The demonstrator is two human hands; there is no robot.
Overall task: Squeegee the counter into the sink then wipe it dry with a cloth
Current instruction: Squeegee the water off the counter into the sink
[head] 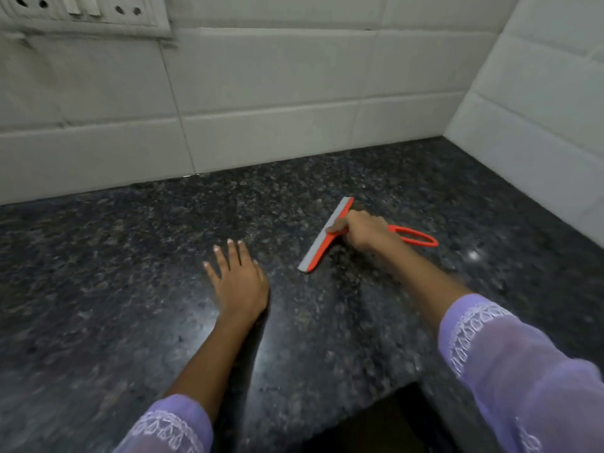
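One hand [361,231] grips the squeegee [327,235] on the counter [130,256].

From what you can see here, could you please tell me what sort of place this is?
Most likely a home kitchen: a dark speckled stone counter runs into a corner of white wall tiles, with a socket plate above. The right hand grips an orange squeegee on it. No sink is in view.

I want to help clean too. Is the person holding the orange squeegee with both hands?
No, only the right hand grips the orange plastic squeegee; the left hand rests flat on the dark speckled stone counter.
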